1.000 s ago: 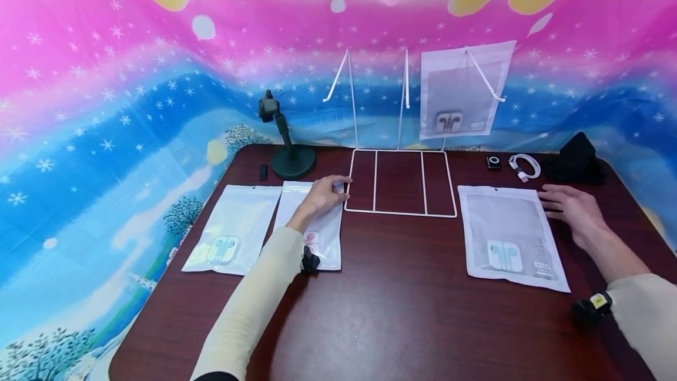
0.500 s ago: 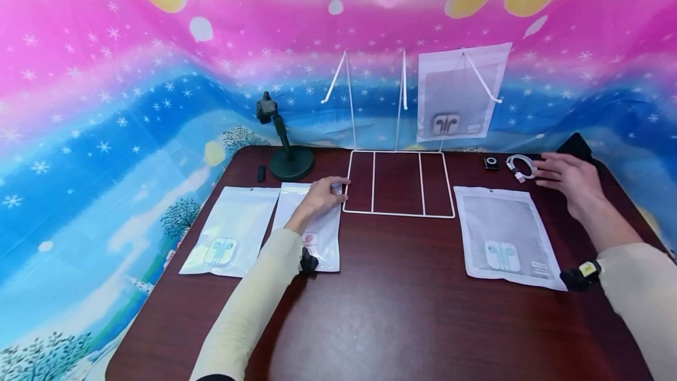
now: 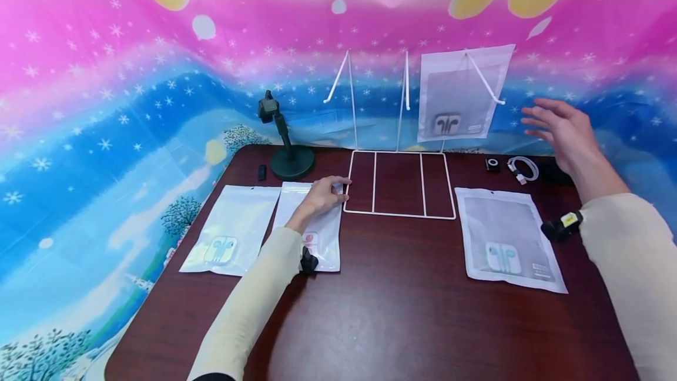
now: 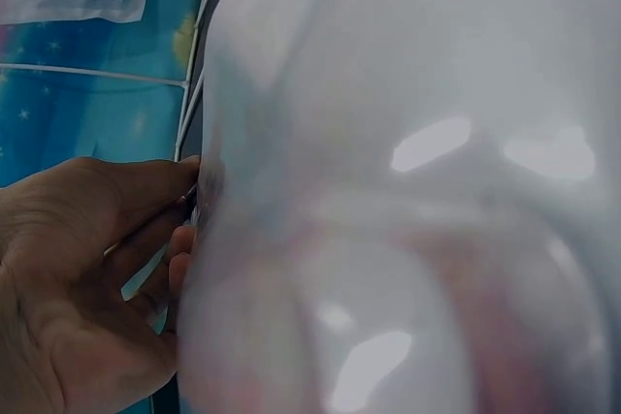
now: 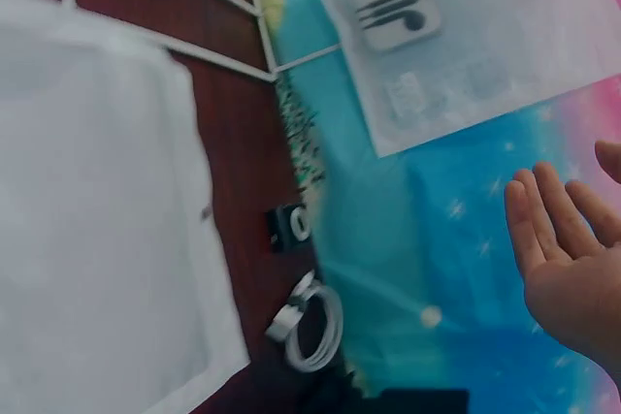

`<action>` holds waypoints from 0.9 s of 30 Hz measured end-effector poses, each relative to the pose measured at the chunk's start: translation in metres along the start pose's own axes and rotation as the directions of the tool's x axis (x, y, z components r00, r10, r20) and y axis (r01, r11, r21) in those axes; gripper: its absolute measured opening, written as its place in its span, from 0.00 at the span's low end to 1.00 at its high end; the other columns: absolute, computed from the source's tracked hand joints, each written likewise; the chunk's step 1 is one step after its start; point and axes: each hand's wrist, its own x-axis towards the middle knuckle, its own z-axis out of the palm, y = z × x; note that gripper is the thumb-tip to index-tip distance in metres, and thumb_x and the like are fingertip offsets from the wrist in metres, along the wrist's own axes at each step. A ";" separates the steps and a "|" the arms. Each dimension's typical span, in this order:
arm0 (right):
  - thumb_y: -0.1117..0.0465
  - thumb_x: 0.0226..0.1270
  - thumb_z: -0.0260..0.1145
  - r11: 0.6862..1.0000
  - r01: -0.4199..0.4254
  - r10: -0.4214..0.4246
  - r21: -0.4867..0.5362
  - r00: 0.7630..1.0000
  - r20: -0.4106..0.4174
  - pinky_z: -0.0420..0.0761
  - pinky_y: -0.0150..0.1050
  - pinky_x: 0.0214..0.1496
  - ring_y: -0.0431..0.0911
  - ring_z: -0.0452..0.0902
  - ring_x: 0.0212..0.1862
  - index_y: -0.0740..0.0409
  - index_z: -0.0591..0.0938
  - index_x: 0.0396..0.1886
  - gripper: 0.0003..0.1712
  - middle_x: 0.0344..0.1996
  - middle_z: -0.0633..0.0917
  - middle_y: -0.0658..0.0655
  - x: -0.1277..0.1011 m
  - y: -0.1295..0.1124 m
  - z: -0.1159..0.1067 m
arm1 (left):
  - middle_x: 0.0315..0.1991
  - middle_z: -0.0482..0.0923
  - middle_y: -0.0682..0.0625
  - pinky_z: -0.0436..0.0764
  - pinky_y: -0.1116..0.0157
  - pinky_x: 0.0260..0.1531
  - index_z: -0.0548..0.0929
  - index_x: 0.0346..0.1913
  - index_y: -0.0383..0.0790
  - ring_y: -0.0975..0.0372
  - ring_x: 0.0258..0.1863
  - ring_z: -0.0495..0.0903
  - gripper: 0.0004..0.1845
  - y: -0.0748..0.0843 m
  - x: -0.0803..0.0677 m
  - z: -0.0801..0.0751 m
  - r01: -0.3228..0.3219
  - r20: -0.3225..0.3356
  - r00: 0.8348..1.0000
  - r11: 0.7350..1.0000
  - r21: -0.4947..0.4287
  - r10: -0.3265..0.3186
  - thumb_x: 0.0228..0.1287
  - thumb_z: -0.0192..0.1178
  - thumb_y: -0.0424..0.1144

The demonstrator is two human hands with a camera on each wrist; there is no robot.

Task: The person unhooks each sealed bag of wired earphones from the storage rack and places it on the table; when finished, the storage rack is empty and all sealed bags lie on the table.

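Note:
My left hand (image 3: 319,197) holds the left rail of a white wire display rack (image 3: 399,215), thumb and fingers at the wire. In the left wrist view a glossy bag (image 4: 388,94) hides part of the fingers. My right hand (image 3: 568,134) is raised with its fingers extended and nothing in them. It is to the right of a translucent zip bag of earphones (image 3: 462,96) hanging on the rack's right hook, apart from it. Another earphone bag (image 3: 510,240) lies flat on the table, below the right hand.
Two white earphone bags, the outer one (image 3: 230,231) and the inner one (image 3: 285,204), lie at left. Behind them are a dark green stand (image 3: 292,160) and a small black object (image 3: 262,172). A small black player (image 3: 492,164) and a coiled white cable (image 3: 522,169) lie at back right.
My right hand has risen from beside the right-hand bag, past the cable, to the height of the hanging bag. My left hand has stayed at the rack.

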 end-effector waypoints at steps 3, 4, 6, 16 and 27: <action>0.47 0.73 0.68 0.999 0.025 -0.024 -0.047 0.999 0.028 0.73 0.29 0.67 0.45 0.72 0.70 0.48 0.66 0.81 0.41 0.75 0.72 0.51 0.005 -0.009 0.010 | 0.47 0.79 0.44 0.73 0.64 0.37 0.82 0.68 0.49 0.57 0.34 0.75 0.24 0.001 0.000 0.000 0.006 -0.002 1.000 1.000 -0.003 -0.006 0.71 0.67 0.36; 0.47 0.74 0.67 0.998 0.030 -0.028 -0.054 0.999 0.035 0.69 0.30 0.71 0.46 0.69 0.73 0.47 0.65 0.81 0.40 0.77 0.71 0.51 0.007 -0.013 0.013 | 0.47 0.79 0.44 0.73 0.63 0.38 0.82 0.68 0.49 0.56 0.34 0.75 0.24 0.002 0.001 0.000 0.006 -0.002 1.000 1.000 -0.005 -0.006 0.71 0.67 0.36; 0.47 0.76 0.65 0.998 0.033 -0.030 -0.056 0.998 0.052 0.63 0.34 0.77 0.47 0.63 0.78 0.47 0.63 0.82 0.40 0.78 0.68 0.51 0.009 -0.018 0.020 | 0.46 0.79 0.44 0.74 0.63 0.38 0.82 0.68 0.48 0.56 0.35 0.75 0.24 0.002 0.001 0.001 0.006 -0.002 1.000 1.000 -0.006 -0.006 0.71 0.67 0.36; 0.44 0.78 0.61 0.980 -0.037 0.036 -0.193 0.999 -0.006 0.49 0.43 0.83 0.45 0.51 0.83 0.41 0.60 0.83 0.39 0.82 0.58 0.46 0.023 -0.032 0.049 | 0.43 0.78 0.45 0.74 0.64 0.38 0.82 0.68 0.49 0.56 0.36 0.75 0.24 0.004 0.000 0.001 0.016 -0.003 1.000 1.000 0.009 -0.016 0.71 0.67 0.37; 0.58 0.72 0.71 0.998 0.043 -0.037 0.045 0.991 -0.127 0.60 0.42 0.79 0.40 0.78 0.55 0.44 0.77 0.73 0.31 0.58 0.77 0.45 0.020 -0.049 0.070 | 0.45 0.79 0.44 0.74 0.64 0.37 0.81 0.68 0.49 0.56 0.35 0.75 0.24 0.004 -0.004 -0.001 0.024 -0.003 1.000 1.000 0.001 -0.024 0.71 0.67 0.36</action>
